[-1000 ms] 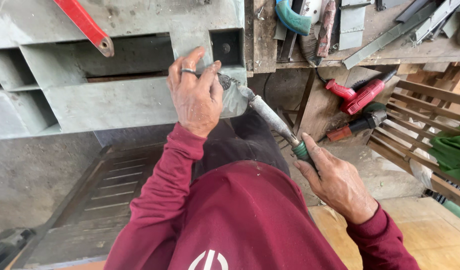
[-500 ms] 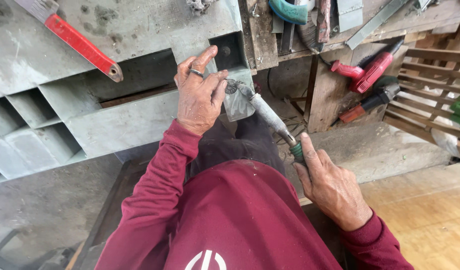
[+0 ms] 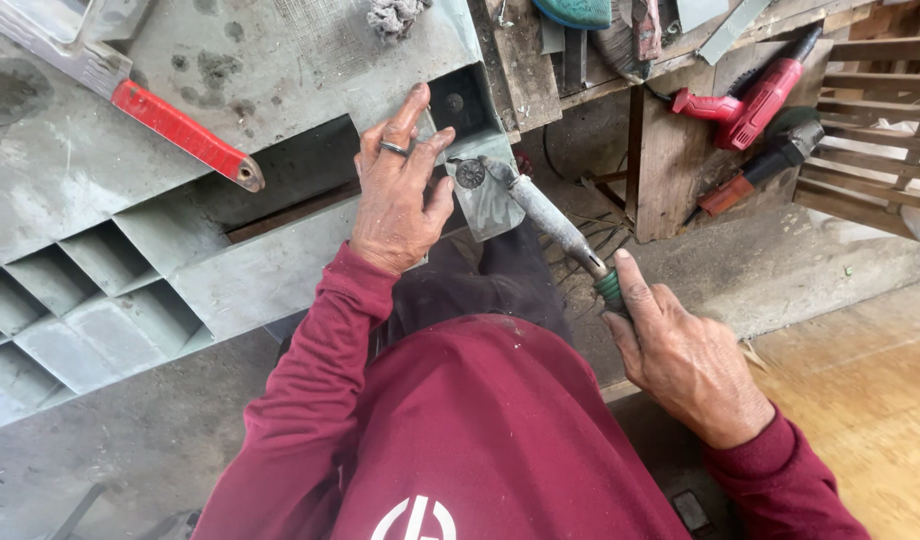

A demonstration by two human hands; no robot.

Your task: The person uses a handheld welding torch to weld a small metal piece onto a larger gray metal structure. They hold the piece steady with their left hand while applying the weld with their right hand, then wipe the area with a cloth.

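My left hand [image 3: 400, 190], with a ring on one finger, presses flat on the front edge of a grey sheet-metal box [image 3: 230, 150] that has several open compartments. My right hand [image 3: 685, 360] grips the green handle of a long metal tool [image 3: 555, 225]. The tool's round head rests on a small bent metal flap [image 3: 485, 195] at the box's corner, just right of my left fingers. Dark red sleeves cover both arms.
A red-handled tool [image 3: 180, 130] lies on top of the box. A red power drill [image 3: 745, 105] and another power tool [image 3: 770, 165] sit under a wooden workbench [image 3: 525, 60] at the upper right. Wooden slats [image 3: 880, 150] stand far right. Concrete floor below.
The view has tilted and shifted, so the box now sits more to the left. Both hands keep their hold; the tool head stays at the box corner.
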